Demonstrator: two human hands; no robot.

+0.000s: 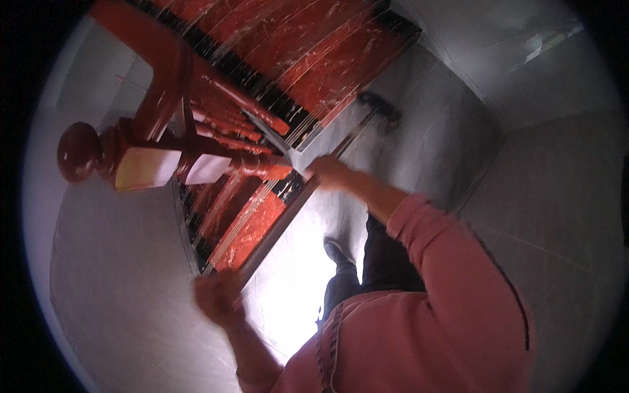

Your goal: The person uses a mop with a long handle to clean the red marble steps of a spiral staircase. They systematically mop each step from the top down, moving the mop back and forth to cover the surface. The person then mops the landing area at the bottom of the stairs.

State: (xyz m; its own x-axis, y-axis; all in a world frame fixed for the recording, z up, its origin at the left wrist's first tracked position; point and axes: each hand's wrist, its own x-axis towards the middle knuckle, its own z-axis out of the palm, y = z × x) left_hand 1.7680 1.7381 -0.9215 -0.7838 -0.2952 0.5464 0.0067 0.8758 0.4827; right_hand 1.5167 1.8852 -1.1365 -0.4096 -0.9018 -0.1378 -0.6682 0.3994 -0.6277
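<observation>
Both my hands are closed around a long pole (277, 228) that runs slantwise from lower left to upper right. My left hand (218, 297) grips its near end at the lower left. Farther along, beside the foot of the stairs, my right hand (330, 174) holds the shaft. At the pole's far end a dark head (379, 106), perhaps a broom or mop head, rests on or just above the grey floor (422, 147); blur hides its exact kind.
A glossy red-brown wooden newel post (147, 167) with a ball top and a handrail (169, 59) stand at the left. Red marble-patterned stair steps (295, 54) with black edges rise behind. A grey wall (511, 54) is at the upper right.
</observation>
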